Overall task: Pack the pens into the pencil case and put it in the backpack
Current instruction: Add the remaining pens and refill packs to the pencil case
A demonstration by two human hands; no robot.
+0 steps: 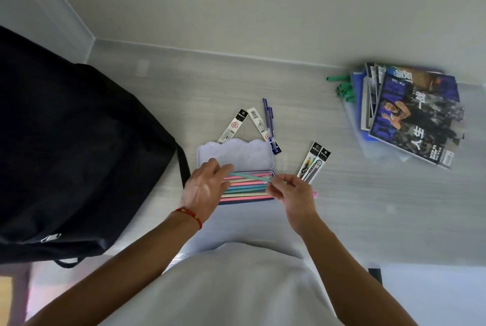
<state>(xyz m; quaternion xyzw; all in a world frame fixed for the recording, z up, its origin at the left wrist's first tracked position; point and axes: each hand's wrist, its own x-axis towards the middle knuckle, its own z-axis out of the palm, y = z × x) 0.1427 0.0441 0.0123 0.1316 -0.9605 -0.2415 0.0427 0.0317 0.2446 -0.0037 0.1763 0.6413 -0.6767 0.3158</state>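
Note:
A lilac pencil case (236,153) lies open on the desk, its lid tipped back and its tray filled with several pastel pens (247,189). Both hands hold one teal pen (249,177) just above the tray: my left hand (203,189) pinches its left end, my right hand (294,194) grips its right end. A pink pen tip (315,194) pokes out behind my right hand. Two purple pens (268,122) lie behind the case. The black backpack (68,154) fills the left side.
Packaged pen refills lie behind the case (232,125) and to its right (314,162). A stack of magazines and folders (410,115) with green pens (342,87) beside it sits at the far right. The wall runs along the back.

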